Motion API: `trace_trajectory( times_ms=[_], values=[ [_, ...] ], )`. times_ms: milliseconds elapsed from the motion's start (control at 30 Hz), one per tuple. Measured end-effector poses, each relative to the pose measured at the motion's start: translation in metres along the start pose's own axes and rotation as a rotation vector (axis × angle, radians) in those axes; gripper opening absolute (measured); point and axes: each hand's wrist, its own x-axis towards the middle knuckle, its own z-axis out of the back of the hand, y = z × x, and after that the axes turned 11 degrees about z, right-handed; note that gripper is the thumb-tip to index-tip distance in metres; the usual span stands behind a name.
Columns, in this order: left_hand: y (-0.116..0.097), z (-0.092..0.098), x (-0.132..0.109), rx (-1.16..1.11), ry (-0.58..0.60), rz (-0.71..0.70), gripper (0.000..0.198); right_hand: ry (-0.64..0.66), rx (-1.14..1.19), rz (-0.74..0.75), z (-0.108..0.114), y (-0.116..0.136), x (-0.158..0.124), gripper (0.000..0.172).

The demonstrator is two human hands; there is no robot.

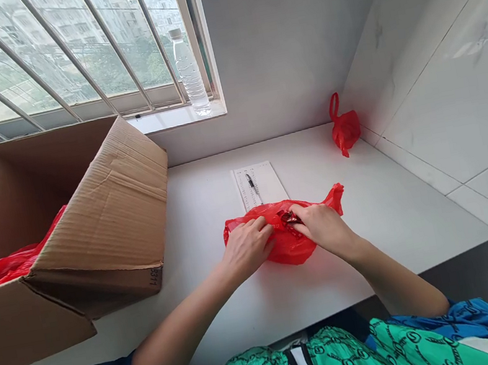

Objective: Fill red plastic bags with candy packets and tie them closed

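Note:
A red plastic bag (291,251) lies on the white table in front of me, its mouth partly open towards the top. My left hand (250,244) has its fingers curled on the bag's left part, gripping the plastic. On the other side, my right hand (325,226) is closed at the bag's opening. A dark, shiny object (289,218) shows at its fingertips, partly hidden by fingers and plastic; I cannot tell its kind. The bag's twisted corner sticks out beyond the right hand.
Behind the bag is a white notebook (274,180) with a pen (253,186) on it. A large open cardboard box (105,226) with red plastic (13,264) inside stands left. A small tied red bag (346,130) sits in the far right corner; a water bottle (191,78) stands on the windowsill.

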Motion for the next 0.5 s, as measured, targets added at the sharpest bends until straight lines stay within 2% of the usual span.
trace_trajectory(
  times_ms=[100, 200, 267, 333, 500],
  values=[
    [-0.001, -0.002, 0.004, -0.063, 0.057, 0.014, 0.015, 0.055, -0.021, 0.005, 0.000, 0.003, 0.004, 0.013],
    [0.002, -0.005, 0.005, -0.089, 0.097, 0.166, 0.012, 0.031, 0.098, 0.056, 0.001, 0.002, 0.004, 0.016],
    [0.004, -0.004, 0.004, -0.182, 0.039, 0.234, 0.020, -0.018, 0.187, 0.112, 0.002, 0.001, 0.003, 0.018],
    [0.005, -0.002, 0.002, -0.306, -0.046, 0.233, 0.031, -0.073, 0.209, 0.163, 0.001, 0.001, 0.001, 0.024],
    [0.011, -0.001, 0.000, -0.401, -0.240, 0.033, 0.014, -0.225, 0.152, 0.244, -0.002, 0.003, -0.002, 0.028]
  ],
)
